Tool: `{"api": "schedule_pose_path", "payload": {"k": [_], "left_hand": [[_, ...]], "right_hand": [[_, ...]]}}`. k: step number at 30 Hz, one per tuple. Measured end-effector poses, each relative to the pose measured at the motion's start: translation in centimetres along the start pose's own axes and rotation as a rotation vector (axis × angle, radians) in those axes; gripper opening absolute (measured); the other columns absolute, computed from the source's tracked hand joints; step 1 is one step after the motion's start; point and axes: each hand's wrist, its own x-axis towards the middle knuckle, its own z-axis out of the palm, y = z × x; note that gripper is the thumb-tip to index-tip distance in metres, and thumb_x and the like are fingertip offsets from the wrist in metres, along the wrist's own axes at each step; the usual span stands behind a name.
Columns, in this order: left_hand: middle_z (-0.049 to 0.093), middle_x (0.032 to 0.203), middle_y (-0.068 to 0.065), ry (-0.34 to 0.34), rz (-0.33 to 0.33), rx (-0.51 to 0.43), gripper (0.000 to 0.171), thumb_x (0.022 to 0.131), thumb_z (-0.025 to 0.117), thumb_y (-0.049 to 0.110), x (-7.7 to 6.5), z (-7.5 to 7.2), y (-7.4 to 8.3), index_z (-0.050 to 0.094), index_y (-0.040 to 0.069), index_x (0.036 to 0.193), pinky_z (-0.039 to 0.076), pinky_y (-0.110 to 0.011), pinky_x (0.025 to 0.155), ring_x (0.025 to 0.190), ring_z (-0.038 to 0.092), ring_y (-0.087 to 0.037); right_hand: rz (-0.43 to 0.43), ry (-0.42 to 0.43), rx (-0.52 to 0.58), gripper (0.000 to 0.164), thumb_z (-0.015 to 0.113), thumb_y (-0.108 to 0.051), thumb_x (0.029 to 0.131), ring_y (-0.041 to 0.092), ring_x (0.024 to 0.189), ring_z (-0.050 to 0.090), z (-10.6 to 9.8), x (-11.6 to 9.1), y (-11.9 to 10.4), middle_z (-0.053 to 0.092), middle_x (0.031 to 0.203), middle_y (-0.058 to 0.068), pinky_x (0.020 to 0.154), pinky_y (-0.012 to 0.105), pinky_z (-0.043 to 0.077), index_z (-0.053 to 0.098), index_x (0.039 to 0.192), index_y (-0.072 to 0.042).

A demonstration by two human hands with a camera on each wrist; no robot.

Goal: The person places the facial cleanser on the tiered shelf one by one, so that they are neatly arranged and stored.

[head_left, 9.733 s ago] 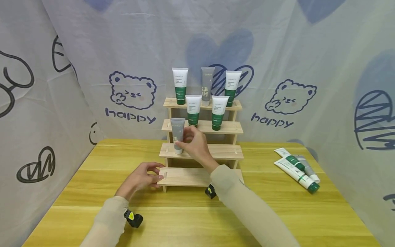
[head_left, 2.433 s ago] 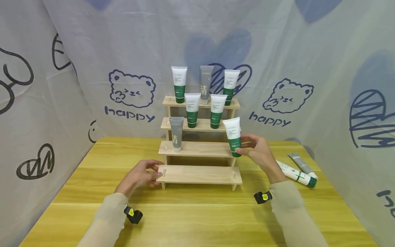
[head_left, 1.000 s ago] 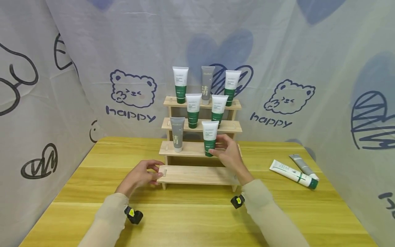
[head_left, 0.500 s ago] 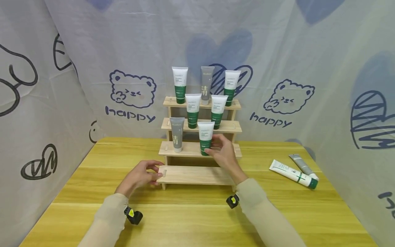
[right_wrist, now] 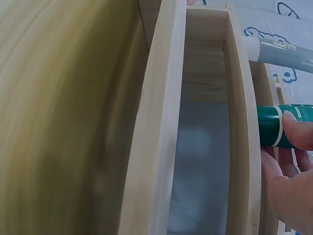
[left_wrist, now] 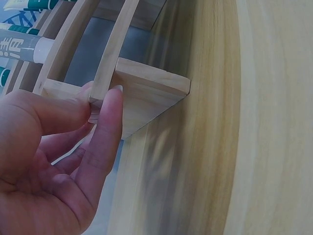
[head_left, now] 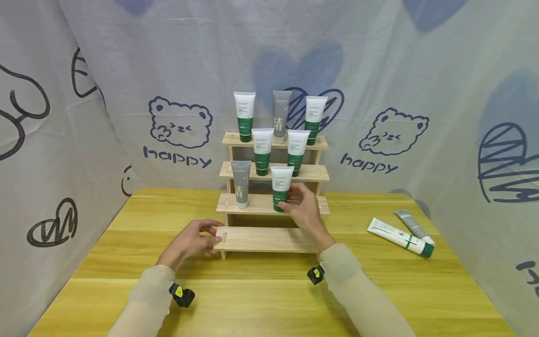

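My right hand (head_left: 304,209) grips a white-and-green squeeze tube (head_left: 281,183) low near its cap, upright over the second-lowest step of the wooden display rack (head_left: 261,238). In the right wrist view the green cap (right_wrist: 268,126) meets that step, thumb on one side and fingers on the other. My left hand (head_left: 191,242) pinches the left end of the lowest step; in the left wrist view the thumb and fingertip (left_wrist: 115,98) hold the board's end from both sides. A grey tube (head_left: 242,185) stands at the left of the step where the right hand works.
Two white-and-green tubes (head_left: 262,152) stand on the step above. On the top step a grey tube (head_left: 280,117) stands between two white-and-green ones. To the right, a white-and-green tube (head_left: 400,237) and a grey tube (head_left: 414,227) lie on the table (head_left: 252,299).
Since the earlier frames, the right hand has brought a white-and-green tube from the right onto the second-lowest step and moved it left, then barely shifted. The left hand stays on the rack.
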Motion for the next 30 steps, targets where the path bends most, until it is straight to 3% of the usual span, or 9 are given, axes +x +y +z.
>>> {"api": "schedule_pose_path", "payload": {"k": [15,30], "left_hand": [[0.059,0.115,-0.019,0.001,-0.020,-0.004,0.044,0.097,0.068,0.001,0.20,0.01,-0.10,0.058,-0.001,0.140,0.068,-0.038,0.074,0.074,0.070,-0.018],[0.059,0.115,-0.019,-0.004,-0.018,-0.014,0.045,0.097,0.069,0.002,0.27,-0.09,-0.26,0.058,0.000,0.141,0.068,-0.039,0.075,0.075,0.070,-0.018]], "right_hand": [[-0.006,0.017,-0.016,0.048,0.077,0.006,0.085,0.036,0.117,0.067,0.37,0.30,0.53,0.067,0.128,0.023,0.103,0.044,0.061,0.060,0.130,0.001],[-0.015,-0.019,-0.013,0.046,0.080,0.001,0.087,0.035,0.119,0.067,0.02,0.15,0.65,0.067,0.130,0.021,0.105,0.042,0.060,0.061,0.129,-0.001]]}}
